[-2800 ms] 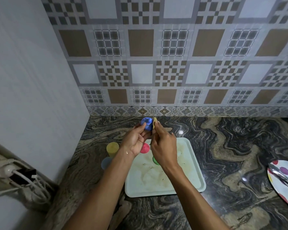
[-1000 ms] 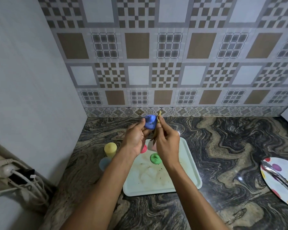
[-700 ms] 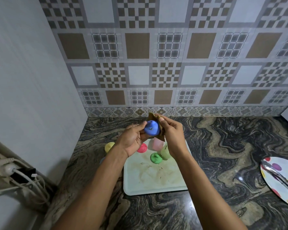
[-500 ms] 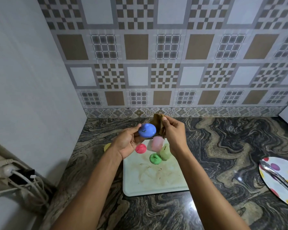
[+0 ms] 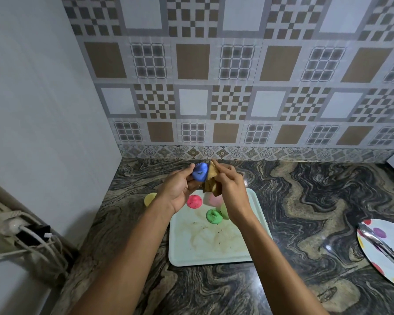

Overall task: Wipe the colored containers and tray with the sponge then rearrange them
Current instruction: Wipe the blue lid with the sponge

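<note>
My left hand (image 5: 179, 189) grips a small blue container (image 5: 200, 171) above the far end of the tray. A thin brown sponge (image 5: 210, 180) is pinched in my right hand (image 5: 231, 189) and pressed against the blue container's right side. Below them lies a stained white tray (image 5: 205, 242). On its far part stand a red container (image 5: 194, 201), a green one (image 5: 213, 216), a pink one (image 5: 214, 200) and a pale green one (image 5: 224, 211), partly hidden by my right wrist. A yellow container (image 5: 150, 198) stands on the counter left of the tray.
The dark marbled counter (image 5: 305, 201) ends at a tiled wall behind and a plain wall on the left. A polka-dot plate (image 5: 373, 244) with metal tongs (image 5: 382, 244) lies at the right edge. A socket with cables (image 5: 21, 235) hangs at the left.
The blue container has been turned in my left hand while my right hand moved the sponge round its side. The containers on the tray have stayed put.
</note>
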